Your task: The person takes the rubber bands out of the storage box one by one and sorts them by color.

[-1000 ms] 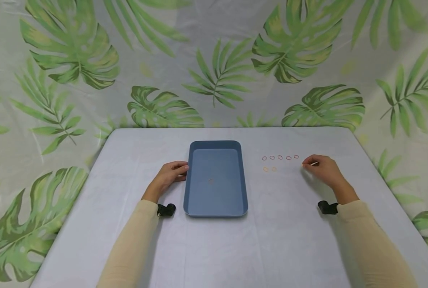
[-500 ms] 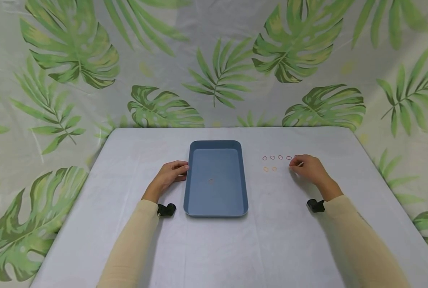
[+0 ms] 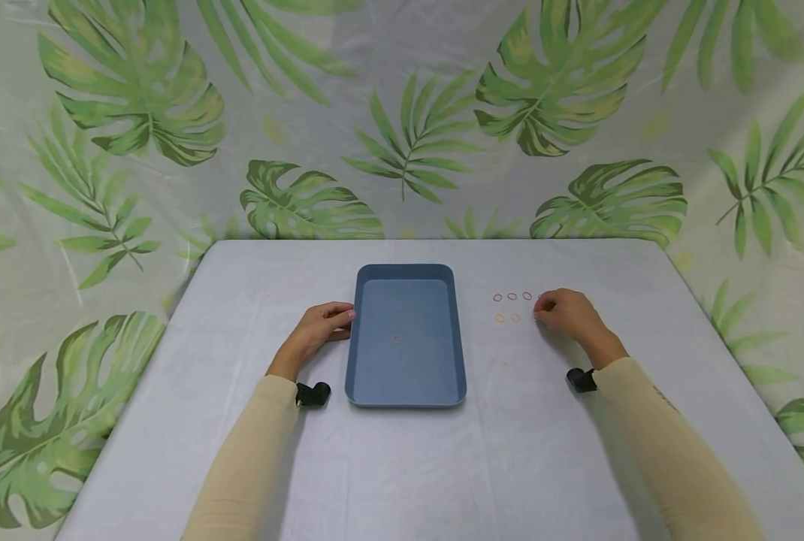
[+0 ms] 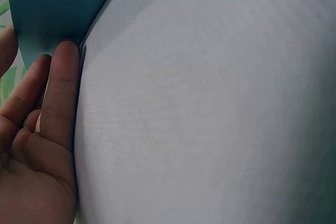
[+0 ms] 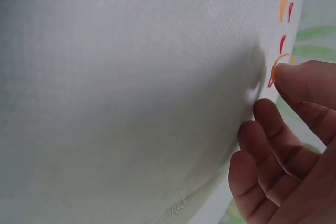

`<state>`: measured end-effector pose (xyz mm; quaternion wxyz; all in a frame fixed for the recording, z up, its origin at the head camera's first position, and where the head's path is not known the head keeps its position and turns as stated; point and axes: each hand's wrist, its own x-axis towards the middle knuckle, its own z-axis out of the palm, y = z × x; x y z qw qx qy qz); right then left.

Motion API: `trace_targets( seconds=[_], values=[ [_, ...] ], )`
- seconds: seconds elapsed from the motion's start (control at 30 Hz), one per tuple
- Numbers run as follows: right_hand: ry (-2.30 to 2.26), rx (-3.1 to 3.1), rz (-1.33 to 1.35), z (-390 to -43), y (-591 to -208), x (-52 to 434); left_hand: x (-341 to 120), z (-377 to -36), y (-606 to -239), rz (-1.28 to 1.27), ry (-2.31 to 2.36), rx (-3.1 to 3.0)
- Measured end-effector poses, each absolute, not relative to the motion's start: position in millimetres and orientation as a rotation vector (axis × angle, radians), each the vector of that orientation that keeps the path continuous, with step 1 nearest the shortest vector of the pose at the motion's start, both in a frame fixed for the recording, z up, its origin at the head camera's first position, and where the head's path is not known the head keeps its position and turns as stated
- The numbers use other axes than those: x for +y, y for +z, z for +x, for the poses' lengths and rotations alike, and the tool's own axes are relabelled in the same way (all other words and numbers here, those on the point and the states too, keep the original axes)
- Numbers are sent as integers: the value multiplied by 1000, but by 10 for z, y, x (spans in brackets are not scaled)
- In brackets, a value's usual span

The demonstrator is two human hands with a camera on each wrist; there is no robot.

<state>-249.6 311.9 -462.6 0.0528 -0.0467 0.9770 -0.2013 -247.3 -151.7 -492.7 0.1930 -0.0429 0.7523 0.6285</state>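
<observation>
My right hand [image 3: 567,314] pinches an orange rubber band [image 5: 274,65] between thumb and forefinger, low over the table at the right end of a short row of orange rubber bands [image 3: 515,318]. Behind that row lies a line of red rubber bands [image 3: 512,296], its right end hidden by the hand. The other fingers are loosely bent in the right wrist view. My left hand [image 3: 321,327] rests against the left side of a blue tray [image 3: 459,346], with nearly straight fingertips touching its outer wall [image 4: 58,9].
A small, faint tan ring [image 3: 397,340] shows on the tray's floor. A white cloth [image 3: 415,466] covers the table, and a leaf-patterned curtain [image 3: 429,203] hangs behind its far edge. Each wrist wears a black camera [image 3: 581,380].
My right hand has moved left along the rows, from beyond the red bands to beside the orange ones, now covering the right end of the red line. The left hand and tray stay put.
</observation>
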Motion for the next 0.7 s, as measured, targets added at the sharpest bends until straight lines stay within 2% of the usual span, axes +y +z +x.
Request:
trace_targets(
  seconds=[0.7],
  values=[
    [-565,2950,-102,-2512,-4639,3065,-1519,-2482,-4909,-117,1766,2095]
  ],
)
